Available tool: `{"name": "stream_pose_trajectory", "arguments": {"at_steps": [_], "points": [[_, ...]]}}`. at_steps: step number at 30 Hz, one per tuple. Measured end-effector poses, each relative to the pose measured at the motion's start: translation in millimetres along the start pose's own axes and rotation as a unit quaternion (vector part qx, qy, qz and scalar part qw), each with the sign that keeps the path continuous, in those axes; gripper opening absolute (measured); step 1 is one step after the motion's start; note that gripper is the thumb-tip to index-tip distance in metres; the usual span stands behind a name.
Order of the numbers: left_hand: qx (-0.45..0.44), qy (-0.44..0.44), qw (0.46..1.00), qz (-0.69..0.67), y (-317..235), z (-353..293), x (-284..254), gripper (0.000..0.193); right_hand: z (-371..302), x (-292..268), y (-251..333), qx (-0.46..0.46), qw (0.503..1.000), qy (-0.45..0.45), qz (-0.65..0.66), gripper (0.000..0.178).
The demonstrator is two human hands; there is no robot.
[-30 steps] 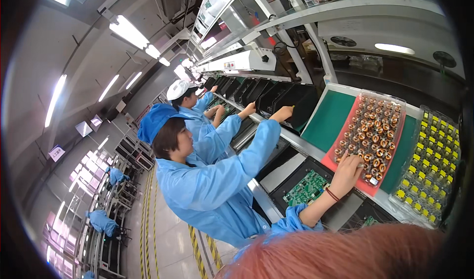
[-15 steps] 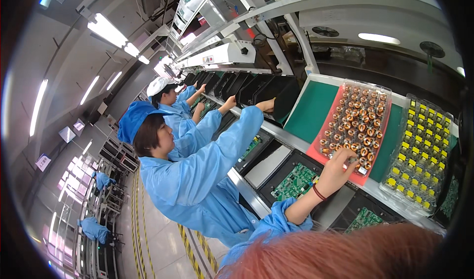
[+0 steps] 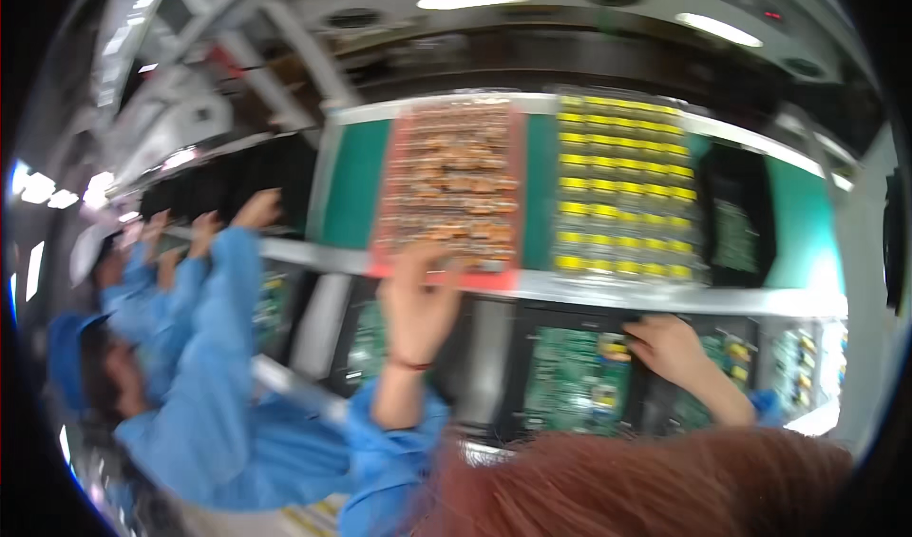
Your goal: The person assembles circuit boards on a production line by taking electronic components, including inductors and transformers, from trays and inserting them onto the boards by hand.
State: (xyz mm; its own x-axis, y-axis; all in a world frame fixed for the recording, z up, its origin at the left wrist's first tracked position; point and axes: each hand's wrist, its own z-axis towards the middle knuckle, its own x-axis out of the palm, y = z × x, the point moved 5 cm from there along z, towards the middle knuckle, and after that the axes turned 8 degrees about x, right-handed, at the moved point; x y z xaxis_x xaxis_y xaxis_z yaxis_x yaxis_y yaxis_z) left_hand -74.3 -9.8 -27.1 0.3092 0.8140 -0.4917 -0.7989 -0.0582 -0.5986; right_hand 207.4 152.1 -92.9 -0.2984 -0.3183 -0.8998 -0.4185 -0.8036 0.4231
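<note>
My left hand is over the near edge of a pink tray holding rows of copper-wound coils. Its thumb and fingers are drawn together in a pinch; blur hides what is between them. To the right, my right hand is at the far right corner of a black carrier. Its fingers are bent and closed there, and what they grip cannot be made out. In that carrier lies a green circuit board with yellow and white parts along its right side.
Right of the coils stands a clear tray of yellow-topped components on a green mat. A black holder is beyond it. More boards lie along the line. At left, co-workers in blue reach toward black bins.
My view has swung right, and the picture is blurred. My right hand and the carrier beside it have come into view. My left hand remains near the coil tray's near edge.
</note>
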Motion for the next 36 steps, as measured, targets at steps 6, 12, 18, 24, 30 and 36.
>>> {"name": "stream_pose_trajectory", "arguments": {"at_steps": [6,12,18,24,30,36], "points": [[-0.026,0.004,0.989,-0.147,6,2,1,0.021,22,-52,-16,0.112,0.981,-0.154,0.041,0.014],[-0.045,0.036,0.984,-0.166,-1,6,16,0.021,36,-77,-23,0.053,0.976,-0.182,0.111,0.033],[-0.023,-0.016,0.978,-0.208,3,-2,-6,0.025,44,-148,90,-0.246,0.862,-0.254,0.364,0.084],[-0.033,0.01,0.98,-0.194,5,7,2,0.026,27,-189,-23,-0.034,0.79,-0.308,0.529,0.083],[-0.033,0.019,0.981,-0.189,8,5,7,0.026,18,-153,-92,0.101,0.714,-0.299,0.626,0.081],[-0.033,0.026,0.983,-0.179,10,3,9,0.026,15,-117,-104,0.122,0.688,-0.296,0.651,0.08]]}}
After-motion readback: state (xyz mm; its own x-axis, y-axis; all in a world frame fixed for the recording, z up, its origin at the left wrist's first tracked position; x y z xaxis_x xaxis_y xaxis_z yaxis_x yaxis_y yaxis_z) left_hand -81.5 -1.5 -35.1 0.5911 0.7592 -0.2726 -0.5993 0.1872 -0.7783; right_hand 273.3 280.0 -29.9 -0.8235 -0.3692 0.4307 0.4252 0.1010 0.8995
